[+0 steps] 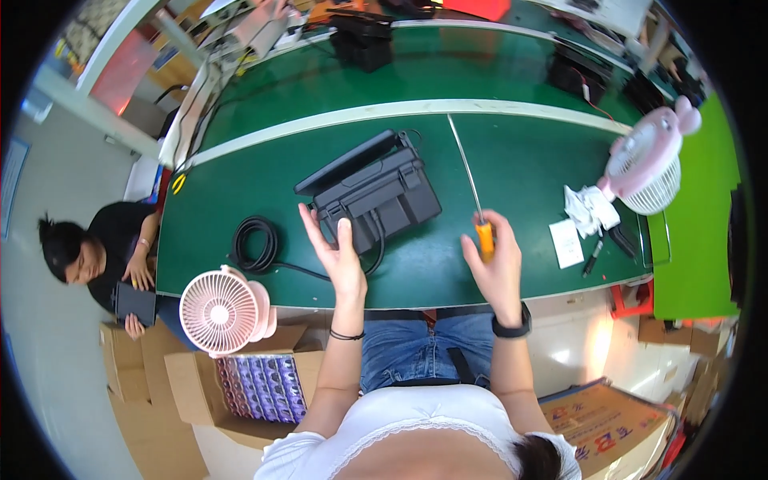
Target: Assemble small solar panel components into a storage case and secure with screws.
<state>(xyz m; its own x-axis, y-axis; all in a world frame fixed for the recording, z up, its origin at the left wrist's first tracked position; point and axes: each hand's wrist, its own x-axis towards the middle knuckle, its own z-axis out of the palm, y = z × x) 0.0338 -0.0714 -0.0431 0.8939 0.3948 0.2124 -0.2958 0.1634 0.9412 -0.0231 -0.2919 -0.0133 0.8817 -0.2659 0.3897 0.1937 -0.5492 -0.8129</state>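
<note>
Right now, at the centre of the frame, a black box-shaped device point(376, 196) is seen lying on the green work surface point(512, 168), its lid-like panel raised toward the upper left. The left hand point(340, 252) is held open, fingers spread and upright, just at the near edge of that device; nothing is gripped by it, and whether the fingertips actually touch the casing cannot be told. A black cable point(376, 248) is seen running from the device past this hand, and it appears to lead on to a black coil point(256, 244) resting left of centre on the surface.

Over to the right of centre, the right hand point(496, 268) is closed around the orange handle of a long screwdriver point(472, 192). The thin metal shaft is pointed up and away toward the upper middle of the frame, clear of the device.

A pink desk fan point(222, 310) is seen at the lower left, clamped by the table edge, and a second pink fan point(646, 164) is placed at the right. A crumpled white cloth point(590, 210), a white paper slip point(566, 242) and a black pen point(594, 258) are laid near that second fan. Another person point(104, 252) is seated at the far left of the frame, holding a dark flat item. An open cardboard box point(256, 388) of purple packets is seen at the lower left.
</note>
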